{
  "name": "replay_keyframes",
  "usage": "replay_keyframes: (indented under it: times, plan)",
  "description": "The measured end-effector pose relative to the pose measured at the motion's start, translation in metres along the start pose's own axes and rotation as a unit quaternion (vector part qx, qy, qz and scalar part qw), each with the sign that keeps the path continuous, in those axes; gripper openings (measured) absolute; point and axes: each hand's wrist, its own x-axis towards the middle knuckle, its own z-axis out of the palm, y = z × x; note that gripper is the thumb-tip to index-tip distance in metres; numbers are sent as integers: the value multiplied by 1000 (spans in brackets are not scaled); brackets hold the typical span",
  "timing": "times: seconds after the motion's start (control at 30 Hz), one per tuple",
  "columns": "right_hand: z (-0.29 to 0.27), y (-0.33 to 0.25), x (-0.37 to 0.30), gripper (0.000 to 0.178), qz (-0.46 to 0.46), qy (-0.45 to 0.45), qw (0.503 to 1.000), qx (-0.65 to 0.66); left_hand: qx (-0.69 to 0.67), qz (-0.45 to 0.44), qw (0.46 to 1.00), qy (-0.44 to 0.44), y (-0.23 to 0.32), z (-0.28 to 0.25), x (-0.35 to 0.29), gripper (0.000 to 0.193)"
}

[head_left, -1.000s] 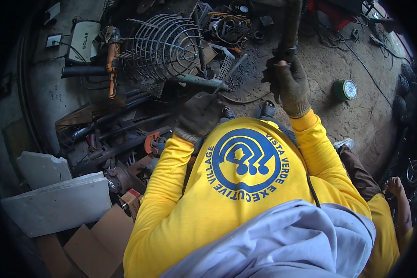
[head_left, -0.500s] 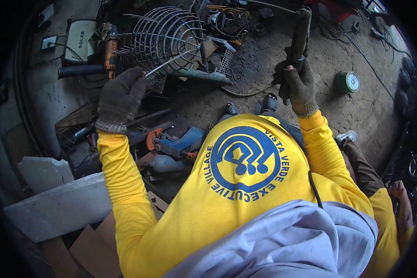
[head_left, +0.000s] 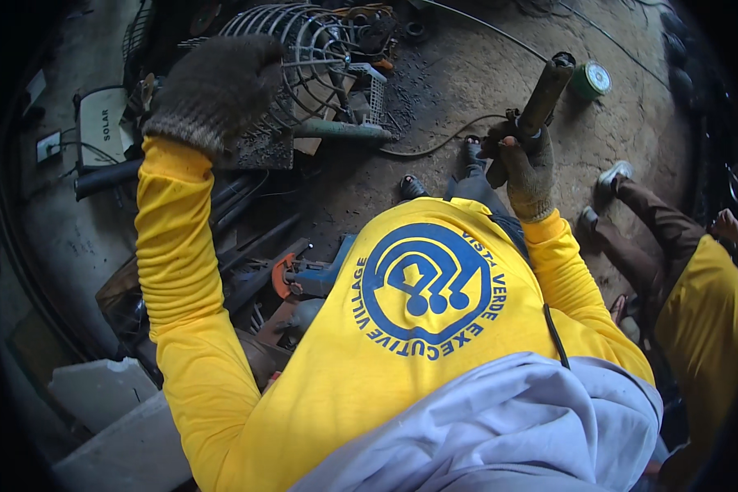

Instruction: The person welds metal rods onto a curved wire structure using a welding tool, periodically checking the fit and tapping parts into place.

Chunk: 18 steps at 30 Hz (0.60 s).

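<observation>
My right hand (head_left: 529,168), in a brown knit glove with bare fingertips, is closed around the handle of a welding electrode holder (head_left: 543,98). From its tip a thin welding rod (head_left: 488,29) reaches up and left past the frame edge. My left hand (head_left: 217,90), gloved and raised, has its fingers curled beside a cage of curved metal bars (head_left: 299,37). A thin pale metal rod (head_left: 316,62) runs from those fingers across the bars; the hand hides its near end. The cage stands by a greenish metal bar (head_left: 340,129).
A cable (head_left: 443,153) lies along the floor toward my right hand. Beyond it stands a round green tin (head_left: 592,80). Another person in a yellow top (head_left: 705,312) is at the right. Left are a white panel box (head_left: 104,127), a blue-and-orange tool (head_left: 303,277) and pale slabs (head_left: 102,394).
My left hand has risen and come closer, now covering part of the cage. My right hand has lowered slightly with the electrode holder. The view has shifted, showing more of the other person.
</observation>
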Motion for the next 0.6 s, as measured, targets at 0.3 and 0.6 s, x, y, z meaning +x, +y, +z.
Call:
replay_keyframes:
  times: [0.3,0.6]
  plan:
    - [-19,14,-35,40,18,29,999,-39,41,45,998,-2,7,-2,28,31]
    - [-46,-6,-4,41,56,-49,995,-71,34,3,998,-56,-3,0,33,34]
